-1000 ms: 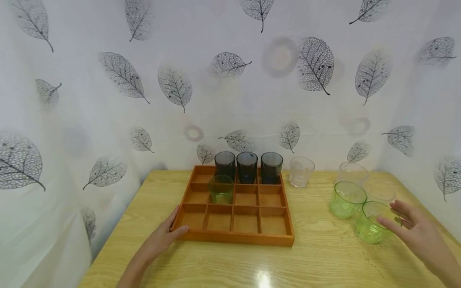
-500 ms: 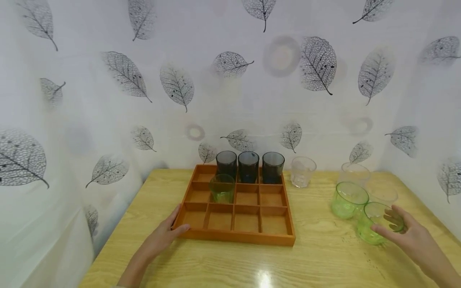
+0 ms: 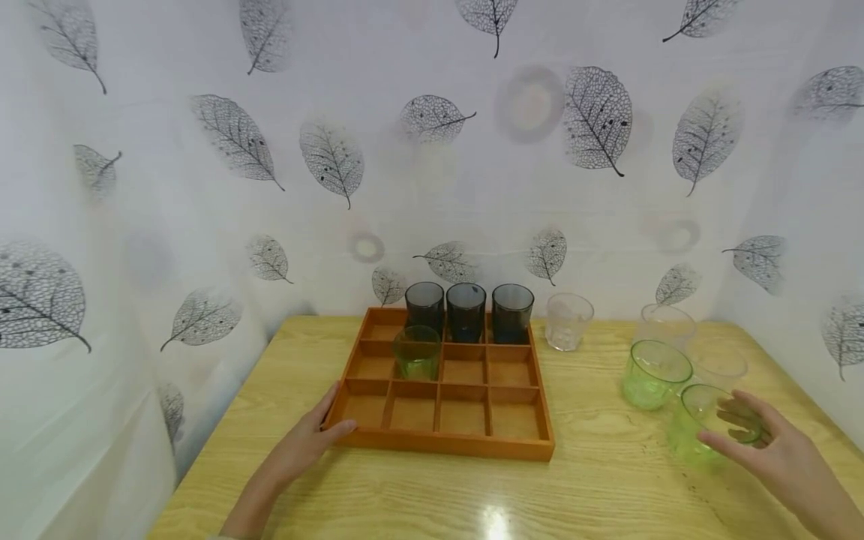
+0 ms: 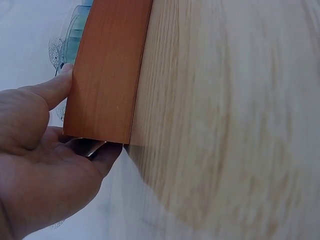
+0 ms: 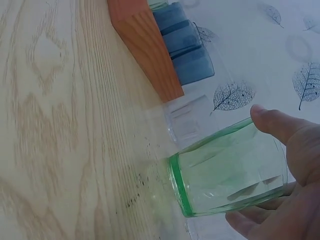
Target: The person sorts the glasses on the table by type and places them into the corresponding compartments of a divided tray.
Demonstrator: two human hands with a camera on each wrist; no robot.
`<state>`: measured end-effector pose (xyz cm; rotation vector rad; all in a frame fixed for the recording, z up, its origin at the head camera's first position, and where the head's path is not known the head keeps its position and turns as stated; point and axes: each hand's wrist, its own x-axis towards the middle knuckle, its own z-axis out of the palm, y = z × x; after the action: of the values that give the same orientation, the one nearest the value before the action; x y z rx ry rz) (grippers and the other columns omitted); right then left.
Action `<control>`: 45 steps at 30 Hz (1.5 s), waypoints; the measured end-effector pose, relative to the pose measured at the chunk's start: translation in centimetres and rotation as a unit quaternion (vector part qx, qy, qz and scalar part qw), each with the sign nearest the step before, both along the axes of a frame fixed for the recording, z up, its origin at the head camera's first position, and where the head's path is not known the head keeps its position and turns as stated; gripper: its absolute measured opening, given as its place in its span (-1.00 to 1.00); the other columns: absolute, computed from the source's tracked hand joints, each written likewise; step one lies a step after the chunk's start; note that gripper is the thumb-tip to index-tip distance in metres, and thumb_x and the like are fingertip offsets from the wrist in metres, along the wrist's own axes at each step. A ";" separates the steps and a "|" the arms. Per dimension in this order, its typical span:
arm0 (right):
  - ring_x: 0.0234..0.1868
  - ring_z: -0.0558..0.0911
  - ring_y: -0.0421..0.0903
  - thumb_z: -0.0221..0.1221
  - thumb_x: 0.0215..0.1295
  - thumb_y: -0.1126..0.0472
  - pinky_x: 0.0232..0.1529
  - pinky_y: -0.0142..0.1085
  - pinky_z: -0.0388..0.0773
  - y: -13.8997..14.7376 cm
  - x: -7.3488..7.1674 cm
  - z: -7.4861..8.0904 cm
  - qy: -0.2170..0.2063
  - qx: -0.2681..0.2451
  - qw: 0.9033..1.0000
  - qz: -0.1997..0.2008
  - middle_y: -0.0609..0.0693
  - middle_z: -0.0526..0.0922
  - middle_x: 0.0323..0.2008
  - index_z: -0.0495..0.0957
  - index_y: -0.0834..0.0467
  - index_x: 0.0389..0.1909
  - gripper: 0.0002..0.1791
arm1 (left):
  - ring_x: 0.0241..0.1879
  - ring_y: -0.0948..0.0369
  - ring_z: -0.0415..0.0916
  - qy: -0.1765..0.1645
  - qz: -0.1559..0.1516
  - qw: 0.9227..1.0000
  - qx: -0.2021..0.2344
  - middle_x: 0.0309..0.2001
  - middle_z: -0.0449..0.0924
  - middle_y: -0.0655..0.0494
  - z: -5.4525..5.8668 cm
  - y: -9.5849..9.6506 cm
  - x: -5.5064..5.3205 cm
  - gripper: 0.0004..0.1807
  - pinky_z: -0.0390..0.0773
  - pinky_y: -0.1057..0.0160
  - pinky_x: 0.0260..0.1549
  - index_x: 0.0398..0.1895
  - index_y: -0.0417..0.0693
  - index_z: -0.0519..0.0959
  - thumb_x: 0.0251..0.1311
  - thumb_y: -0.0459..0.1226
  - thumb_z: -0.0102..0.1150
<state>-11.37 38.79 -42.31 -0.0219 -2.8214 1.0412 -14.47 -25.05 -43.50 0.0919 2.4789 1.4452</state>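
Observation:
My left hand [image 3: 300,446] grips the front left corner of a wooden compartment tray [image 3: 445,444], thumb at the front and fingers along the side. In the left wrist view the tray's wall [image 4: 107,75] lies between thumb and fingers. On the right, my right hand [image 3: 776,454] holds a green glass [image 5: 230,170] between thumb and fingers; its thick base tilts and sits close to the tabletop. Whether the base touches the wood is unclear. Another green glass [image 3: 651,384] stands just behind it. A third green glass [image 3: 416,365] occupies the middle row, second compartment from the left.
Three dark glasses [image 3: 466,315] fill the back row's compartments except the leftmost. A clear glass [image 3: 568,322] stands right of the tray. More clear glasses [image 3: 667,324] are behind the green ones. A leaf-patterned curtain [image 3: 432,187] hangs at the table's [image 3: 594,480] back and sides.
My right thumb and fingers have closed in on the front green glass, which has shifted slightly in their grasp. My left hand stays on the tray corner.

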 end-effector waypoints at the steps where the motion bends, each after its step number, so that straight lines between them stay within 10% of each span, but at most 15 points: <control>1: -0.18 0.29 -0.79 0.37 0.39 0.00 -0.34 -0.61 0.44 -0.3 0.2 0.2 0.003 0.000 1.000 0.004 -0.24 0.56 0.12 0.00 0.46 0.56 0.03 | 0.57 -0.25 -0.27 -0.001 0.001 1.000 -0.001 0.65 -0.33 -0.23 0.0 0.0 0.0 -0.02 -0.03 -0.36 0.44 0.69 -0.13 -0.26 0.53 0.00 0.11; 11: -0.10 0.44 -0.67 0.37 0.40 0.08 -0.28 -0.46 0.59 -3.9 0.8 1.7 -0.021 -0.029 0.998 0.052 -0.33 0.53 0.14 0.02 0.39 0.59 -0.02 | 0.57 -0.26 -0.29 0.004 -0.005 1.000 0.012 0.66 -0.36 -0.19 0.0 -0.1 -0.1 -0.02 0.00 -0.36 0.44 0.69 -0.13 -0.27 0.53 -0.01 0.11; 17: -0.05 0.48 -0.61 0.37 0.39 0.07 -0.23 -0.44 0.59 -6.4 0.5 2.6 -0.017 -0.023 0.996 0.083 0.31 0.52 0.27 0.07 0.31 0.59 -0.05 | 0.58 -0.25 -0.32 0.008 -0.003 1.000 0.013 0.65 -0.36 -0.21 -0.1 -0.1 0.1 -0.03 -0.05 -0.36 0.45 0.69 -0.15 -0.27 0.55 -0.02 0.09; 23: 0.01 0.53 -0.51 0.42 0.31 0.19 -0.14 -0.47 0.56 -9.0 -0.3 3.4 0.027 -0.043 0.991 0.127 -0.03 0.59 0.21 0.16 0.33 0.55 -0.09 | 0.58 -0.24 -0.33 0.005 -0.002 1.000 0.016 0.65 -0.37 -0.20 -0.2 -0.1 0.0 -0.02 -0.06 -0.35 0.45 0.69 -0.15 -0.28 0.54 -0.01 0.10; 28: 0.05 0.54 -0.45 0.43 0.31 0.13 -0.03 -0.46 0.52 -11.3 -1.0 4.5 0.031 -0.045 0.988 0.148 0.19 0.58 0.25 0.17 0.30 0.57 -0.07 | 0.58 -0.23 -0.32 0.008 -0.001 1.000 0.012 0.65 -0.36 -0.19 -0.1 -0.1 0.0 -0.02 -0.06 -0.34 0.46 0.69 -0.16 -0.28 0.54 -0.01 0.10; 34: 0.14 0.61 -0.03 0.44 0.29 0.04 0.12 0.07 0.55 -14.1 -1.7 5.4 0.034 -0.038 0.986 0.160 0.12 0.61 0.24 0.20 0.22 0.57 -0.06 | 0.58 -0.24 -0.31 0.010 -0.002 1.000 0.010 0.65 -0.35 -0.19 0.0 0.0 0.1 -0.03 -0.06 -0.34 0.46 0.69 -0.16 -0.28 0.54 -0.02 0.10; 45: 0.12 0.62 0.13 0.44 0.29 -0.03 0.06 0.09 0.59 -18.1 -4.8 5.6 0.030 -0.087 0.977 0.193 0.18 0.57 0.28 0.17 0.22 0.59 -0.02 | 0.57 -0.25 -0.29 0.008 0.004 1.000 0.007 0.65 -0.33 -0.20 0.0 0.0 0.1 -0.02 -0.03 -0.36 0.44 0.69 -0.16 -0.27 0.53 -0.01 0.11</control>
<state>-16.20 20.67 -36.68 0.5491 -2.7306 1.3354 -14.33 -25.01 -43.48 0.0966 2.4854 1.4719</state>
